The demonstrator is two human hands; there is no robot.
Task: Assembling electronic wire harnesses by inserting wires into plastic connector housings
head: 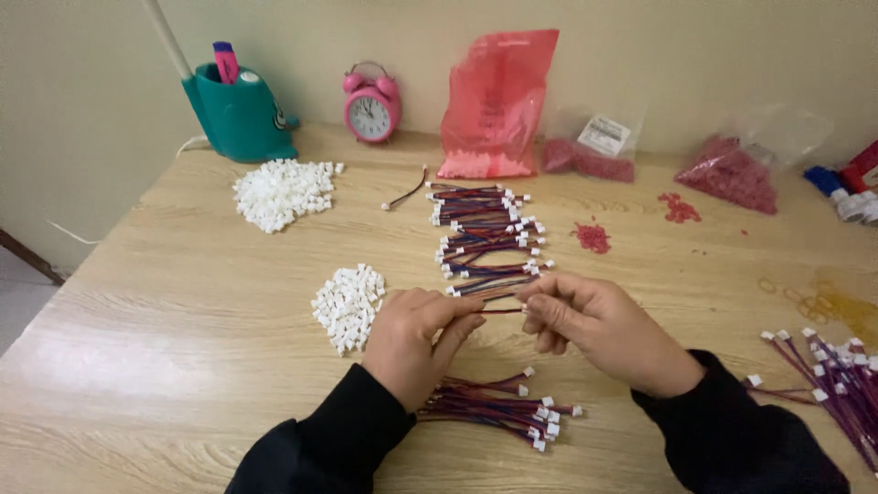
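— What did the hands have?

— As I watched from the head view, both were pinched shut on one thin wire (501, 311). The left hand (416, 340) gripped its left end between thumb and forefinger; the right hand (599, 327) gripped its right end the same way.

— Which way did the wire lie?

— Its long axis ran left to right, nearly level, stretched between the two grips just above the table (183, 348). Neither hand was nearer; each held one end.

— And around them?

— I saw a small pile of white plugs (347, 306) just beside the left hand, a bundle of wires (498, 407) with white ends under the wrists, and a longer row of wire bundles (485, 229) beyond the fingertips. A bigger white heap (282, 190) lay well apart, far left; more wires (837, 380) lay at the right edge.
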